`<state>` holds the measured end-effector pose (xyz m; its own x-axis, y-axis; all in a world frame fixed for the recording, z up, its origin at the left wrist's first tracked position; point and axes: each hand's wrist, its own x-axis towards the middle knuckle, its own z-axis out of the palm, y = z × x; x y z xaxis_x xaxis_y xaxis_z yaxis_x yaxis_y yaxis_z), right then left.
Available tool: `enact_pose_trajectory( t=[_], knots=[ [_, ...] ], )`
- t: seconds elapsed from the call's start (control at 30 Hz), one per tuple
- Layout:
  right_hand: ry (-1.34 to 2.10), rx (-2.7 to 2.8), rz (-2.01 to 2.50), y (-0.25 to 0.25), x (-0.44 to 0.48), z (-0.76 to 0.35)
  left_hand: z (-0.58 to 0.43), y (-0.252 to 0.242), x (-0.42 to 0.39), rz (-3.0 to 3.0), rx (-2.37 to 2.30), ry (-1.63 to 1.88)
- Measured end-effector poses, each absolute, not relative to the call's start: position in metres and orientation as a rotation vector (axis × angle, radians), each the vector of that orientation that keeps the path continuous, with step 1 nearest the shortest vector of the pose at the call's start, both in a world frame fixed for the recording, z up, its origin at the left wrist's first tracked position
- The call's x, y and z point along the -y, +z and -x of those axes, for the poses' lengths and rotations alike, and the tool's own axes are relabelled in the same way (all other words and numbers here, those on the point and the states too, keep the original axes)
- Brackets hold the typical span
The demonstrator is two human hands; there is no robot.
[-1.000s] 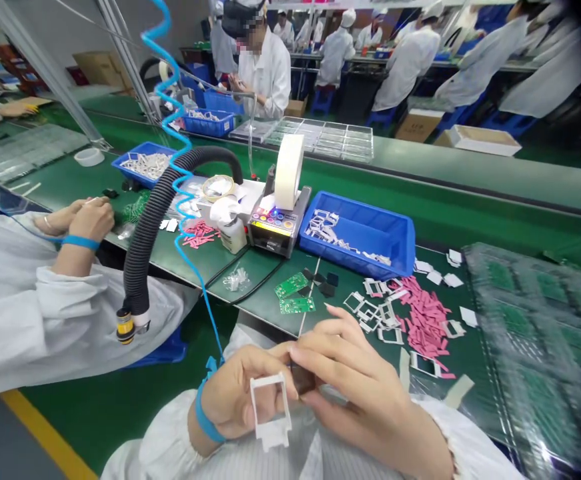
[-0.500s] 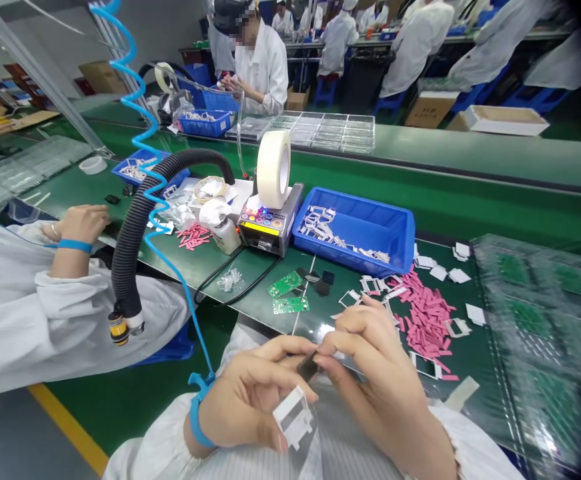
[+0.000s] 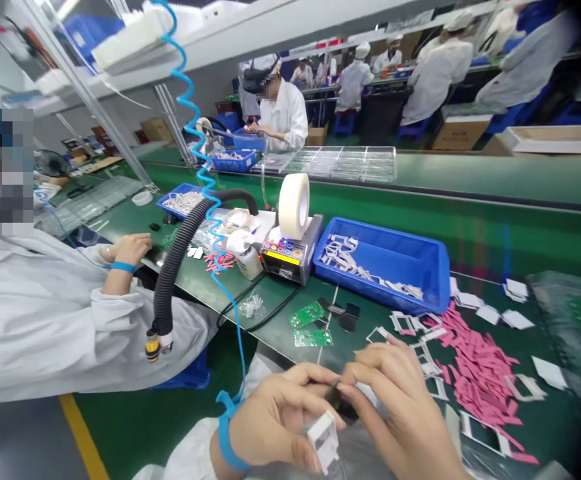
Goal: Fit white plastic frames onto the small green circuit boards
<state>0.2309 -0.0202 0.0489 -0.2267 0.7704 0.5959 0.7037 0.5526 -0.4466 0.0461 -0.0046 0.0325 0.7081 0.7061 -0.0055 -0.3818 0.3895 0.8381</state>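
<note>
The left hand (image 3: 280, 430) holds a white plastic frame (image 3: 323, 437) in a narrow pinch, and the right hand (image 3: 400, 413) pinches a small dark piece (image 3: 339, 400) just above it. Pink strips (image 3: 480, 380) and white frames (image 3: 423, 357) lie scattered on the green counter (image 3: 270, 327) nearby.

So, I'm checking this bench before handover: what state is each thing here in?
Left hand: holding a white plastic frame.
Right hand: pinching a small black piece.
White tape roll: upright on its dispenser.
Blue plastic tray: holding white frames.
Pink strips: loose heap on the green bench.
Green circuit boards: lying flat.
</note>
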Motion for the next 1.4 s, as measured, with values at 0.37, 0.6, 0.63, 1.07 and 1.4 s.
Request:
enact_pose_trajectory(
  t=[0.37,0.6,0.63,1.07,1.4],
  knots=[
    [0.151,2.045,1.157,0.041,0.021,-0.229,-0.047,0.018,0.009,-0.912,-0.465,0.724],
    [0.410,2.003,1.291,0.040,0.032,-0.233,-0.048,0.021,0.008,-0.693,-0.564,0.791],
    [0.461,1.991,1.370,0.035,0.031,-0.236,-0.046,0.021,0.006,-0.664,-0.573,0.825],
    [0.345,2.171,1.353,0.033,0.023,-0.229,-0.038,0.017,0.004,-0.680,-0.591,0.713],
    [0.825,1.741,1.014,0.035,0.019,-0.218,-0.038,0.028,0.005,-0.556,-0.423,0.653]
  ],
)
